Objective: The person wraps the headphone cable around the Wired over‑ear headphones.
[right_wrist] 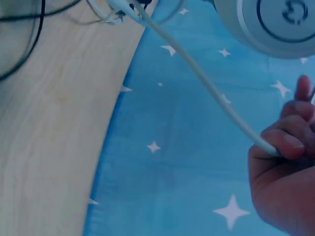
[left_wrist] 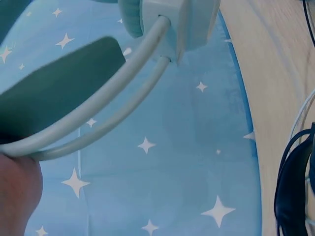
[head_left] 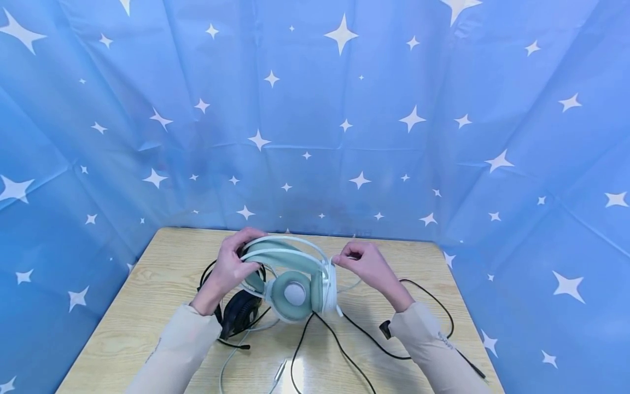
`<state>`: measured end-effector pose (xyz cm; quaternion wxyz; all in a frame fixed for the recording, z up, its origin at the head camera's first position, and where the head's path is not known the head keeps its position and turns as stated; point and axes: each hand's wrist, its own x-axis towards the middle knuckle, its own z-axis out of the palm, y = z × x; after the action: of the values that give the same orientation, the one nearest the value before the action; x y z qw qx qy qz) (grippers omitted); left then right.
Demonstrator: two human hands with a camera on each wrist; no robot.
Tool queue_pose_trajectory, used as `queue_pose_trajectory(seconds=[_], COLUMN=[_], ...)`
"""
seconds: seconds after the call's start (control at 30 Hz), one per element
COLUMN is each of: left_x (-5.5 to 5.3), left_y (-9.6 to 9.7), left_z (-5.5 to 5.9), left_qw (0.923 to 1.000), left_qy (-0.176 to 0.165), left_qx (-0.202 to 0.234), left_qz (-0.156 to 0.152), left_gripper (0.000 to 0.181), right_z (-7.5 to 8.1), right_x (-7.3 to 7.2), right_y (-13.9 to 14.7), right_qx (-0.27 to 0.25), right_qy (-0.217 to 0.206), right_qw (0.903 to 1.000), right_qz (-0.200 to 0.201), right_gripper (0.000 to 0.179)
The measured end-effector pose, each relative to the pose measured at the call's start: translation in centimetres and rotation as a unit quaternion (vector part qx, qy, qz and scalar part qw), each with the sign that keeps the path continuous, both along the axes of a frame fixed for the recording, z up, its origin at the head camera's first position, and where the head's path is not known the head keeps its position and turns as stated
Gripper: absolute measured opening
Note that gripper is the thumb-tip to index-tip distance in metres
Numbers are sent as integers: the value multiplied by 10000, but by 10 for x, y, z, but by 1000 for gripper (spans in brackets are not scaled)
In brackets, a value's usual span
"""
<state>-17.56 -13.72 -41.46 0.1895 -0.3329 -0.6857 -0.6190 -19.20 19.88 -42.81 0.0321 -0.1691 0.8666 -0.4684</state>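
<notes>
A pair of mint-green and white headphones (head_left: 292, 295) is held up over the table, ear cups hanging down. My left hand (head_left: 231, 268) grips its headband at the left end, fingers around the band. In the left wrist view the two white headband tubes (left_wrist: 106, 96) run from that hand to an ear cup. My right hand (head_left: 366, 265) is beside the right ear cup. In the right wrist view, the right hand (right_wrist: 285, 162) pinches a pale cable (right_wrist: 206, 83) between thumb and curled fingers. A white ear cup (right_wrist: 275, 24) is just above it.
A black headset (head_left: 241, 312) with a boom microphone lies on the wooden table (head_left: 123, 323), partly behind the left hand. Black cables (head_left: 379, 347) and a pale cable with a plug (head_left: 280, 371) spread across the front. A blue star-patterned curtain (head_left: 315, 109) stands behind.
</notes>
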Motion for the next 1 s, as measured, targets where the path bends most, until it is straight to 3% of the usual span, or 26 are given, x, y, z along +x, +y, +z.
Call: queue_pose_trajectory(seconds=[0.13, 0.2, 0.27, 0.33, 0.4, 0.47, 0.53, 0.6, 0.77, 0.87, 1.0], left_x=[1, 2, 0, -3, -8, -11, -12, -11, -3, 3, 14], left_y=[-9, -16, -24, -32, -39, -46, -50, -51, -54, -60, -73], left_z=[5, 10, 15, 19, 24, 26, 28, 27, 20, 16, 9], left_qw=[9959, 9890, 9773, 9617, 9400, 9164, 8993, 8966, 9087, 9112, 9088], left_qy=[-32, -152, -324, -492, -583, -619, -578, -548, -471, -473, -474], left_qx=[173, 469, 930, 1661, 2551, 3369, 3889, 4022, 3887, 3801, 3657], left_qz=[886, 1397, 1873, 2125, 2190, 2073, 1914, 1770, 1443, 1518, 1951], left_gripper=[46, 44, 42, 41, 39, 38, 37, 36, 39, 40, 43], right_z=[-15, -23, -31, -41, -53, -68, -82, -93, -116, -125, -127], right_x=[3, 5, 10, 13, 15, 14, 10, 5, -12, -20, -29], right_y=[12, 25, 40, 55, 69, 81, 89, 93, 78, 50, -3], right_qx=[-632, -888, -975, -744, -200, 390, 898, 1185, 1304, 1383, 1617], right_qy=[-46, -52, -196, -419, -548, -551, -483, -427, -613, -412, 195], right_qw=[9980, 9960, 9950, 9963, 9981, 9974, 9940, 9907, 9874, 9884, 9866], right_qz=[86, 97, 58, -42, -177, -257, -394, -524, -657, -464, -12], right_gripper=[21, 18, 16, 18, 22, 24, 23, 20, 23, 25, 23])
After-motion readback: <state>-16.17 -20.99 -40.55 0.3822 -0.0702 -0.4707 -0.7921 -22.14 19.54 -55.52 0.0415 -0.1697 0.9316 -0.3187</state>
